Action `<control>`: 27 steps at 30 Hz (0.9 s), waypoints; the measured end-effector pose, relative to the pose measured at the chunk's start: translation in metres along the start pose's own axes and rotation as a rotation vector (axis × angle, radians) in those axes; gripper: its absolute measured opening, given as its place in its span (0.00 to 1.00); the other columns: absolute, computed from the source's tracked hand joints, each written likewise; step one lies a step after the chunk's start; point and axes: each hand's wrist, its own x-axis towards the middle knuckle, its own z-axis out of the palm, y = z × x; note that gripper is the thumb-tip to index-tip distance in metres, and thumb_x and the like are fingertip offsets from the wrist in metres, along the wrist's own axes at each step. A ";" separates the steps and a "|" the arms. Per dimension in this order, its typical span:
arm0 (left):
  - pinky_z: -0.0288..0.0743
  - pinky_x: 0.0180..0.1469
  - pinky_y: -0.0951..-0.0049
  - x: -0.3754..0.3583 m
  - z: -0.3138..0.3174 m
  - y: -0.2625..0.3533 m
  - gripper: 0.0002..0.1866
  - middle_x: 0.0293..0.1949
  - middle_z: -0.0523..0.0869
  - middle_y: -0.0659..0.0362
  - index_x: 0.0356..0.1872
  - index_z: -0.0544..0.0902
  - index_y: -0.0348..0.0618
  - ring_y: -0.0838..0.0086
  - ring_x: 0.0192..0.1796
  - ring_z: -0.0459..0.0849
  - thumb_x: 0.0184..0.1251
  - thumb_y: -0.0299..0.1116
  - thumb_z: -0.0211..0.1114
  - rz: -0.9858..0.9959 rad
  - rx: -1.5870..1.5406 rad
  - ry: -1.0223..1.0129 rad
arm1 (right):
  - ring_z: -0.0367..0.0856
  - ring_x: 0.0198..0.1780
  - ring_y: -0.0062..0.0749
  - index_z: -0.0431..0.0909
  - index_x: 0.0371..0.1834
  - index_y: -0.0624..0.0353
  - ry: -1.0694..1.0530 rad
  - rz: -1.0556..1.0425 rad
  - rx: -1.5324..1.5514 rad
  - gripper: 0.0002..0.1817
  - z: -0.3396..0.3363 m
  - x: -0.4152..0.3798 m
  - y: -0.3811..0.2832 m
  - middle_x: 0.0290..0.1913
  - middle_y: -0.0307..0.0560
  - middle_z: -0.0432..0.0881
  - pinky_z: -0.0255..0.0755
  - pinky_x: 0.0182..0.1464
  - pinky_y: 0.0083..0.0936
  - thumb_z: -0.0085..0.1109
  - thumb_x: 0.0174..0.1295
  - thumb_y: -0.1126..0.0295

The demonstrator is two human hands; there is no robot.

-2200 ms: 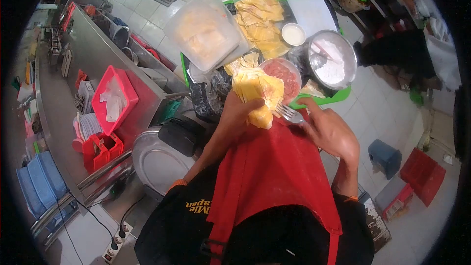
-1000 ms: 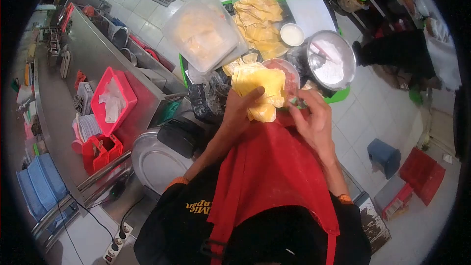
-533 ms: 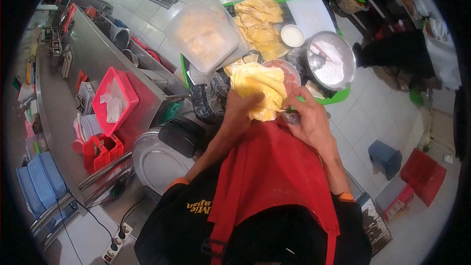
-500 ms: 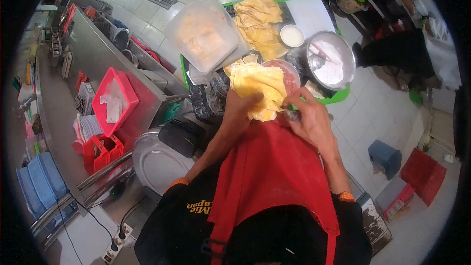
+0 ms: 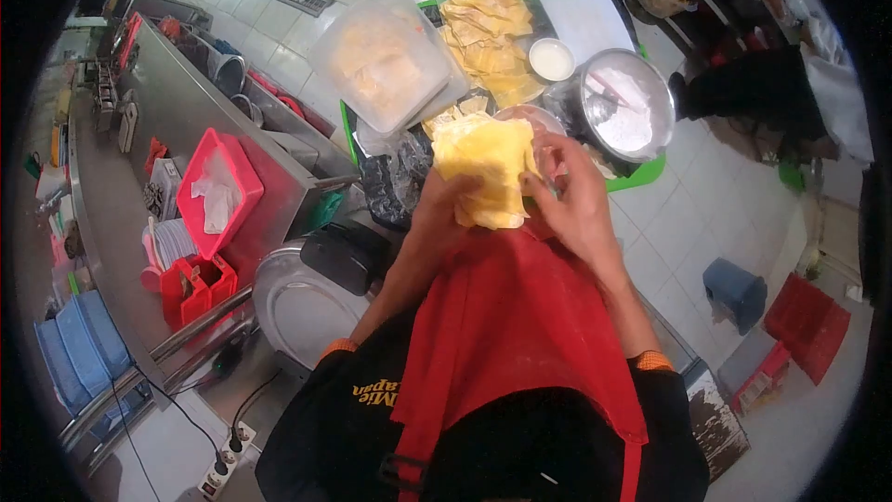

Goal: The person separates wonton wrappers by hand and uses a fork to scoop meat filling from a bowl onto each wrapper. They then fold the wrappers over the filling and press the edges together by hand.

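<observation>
Yellow dough sheets (image 5: 483, 158) lie stacked in my left hand (image 5: 444, 209), whose thumb rests on top of them. At their right edge is my right hand (image 5: 571, 200), its fingers bent and near the sheets; what its fingertips grip, if anything, is too small to tell. Just beyond, partly hidden by the hands, sits a bowl of pinkish filling (image 5: 546, 118). A metal bowl of white powder (image 5: 627, 104) with a utensil in it stands to the right. More folded yellow sheets (image 5: 488, 28) and a small cup of pale liquid (image 5: 551, 60) are farther back.
A green tray (image 5: 641, 177) holds these things. Plastic containers (image 5: 386, 65) stand at its left beside black plastic (image 5: 392, 177). A round metal lid (image 5: 302, 302) is at my left, near a red basket (image 5: 218, 193). Another person's dark-clothed leg (image 5: 753, 93) is at the right.
My right hand has moved up and closer to the sheets' right edge, from lower right. The sheets in my left hand now lie flatter and squarer.
</observation>
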 end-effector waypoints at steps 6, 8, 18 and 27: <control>0.77 0.61 0.53 -0.019 -0.051 0.015 0.28 0.58 0.79 0.46 0.67 0.67 0.34 0.55 0.57 0.82 0.64 0.30 0.57 0.023 -0.235 0.204 | 0.77 0.34 0.27 0.66 0.60 0.65 -0.236 0.329 0.571 0.17 0.014 -0.041 0.069 0.35 0.42 0.69 0.73 0.39 0.27 0.42 0.68 0.81; 0.76 0.62 0.52 -0.028 -0.068 0.022 0.28 0.59 0.79 0.46 0.67 0.67 0.33 0.54 0.57 0.82 0.65 0.31 0.55 0.109 -0.173 0.347 | 0.79 0.31 0.29 0.70 0.59 0.67 -0.255 0.381 0.590 0.18 0.015 -0.045 0.072 0.35 0.45 0.71 0.74 0.39 0.28 0.40 0.66 0.85; 0.77 0.61 0.53 -0.046 -0.096 0.033 0.31 0.57 0.81 0.46 0.67 0.66 0.32 0.55 0.57 0.83 0.64 0.35 0.58 0.195 -0.203 0.260 | 0.80 0.33 0.67 0.73 0.59 0.61 -0.209 0.216 -0.270 0.18 0.036 -0.032 0.098 0.29 0.66 0.81 0.72 0.36 0.53 0.54 0.66 0.76; 0.74 0.65 0.52 -0.054 -0.088 0.018 0.34 0.61 0.76 0.46 0.69 0.63 0.35 0.54 0.62 0.79 0.60 0.28 0.60 0.120 -0.282 0.290 | 0.80 0.37 0.68 0.72 0.60 0.62 -0.167 0.000 -0.097 0.18 0.073 -0.016 0.108 0.32 0.69 0.81 0.73 0.40 0.49 0.53 0.66 0.78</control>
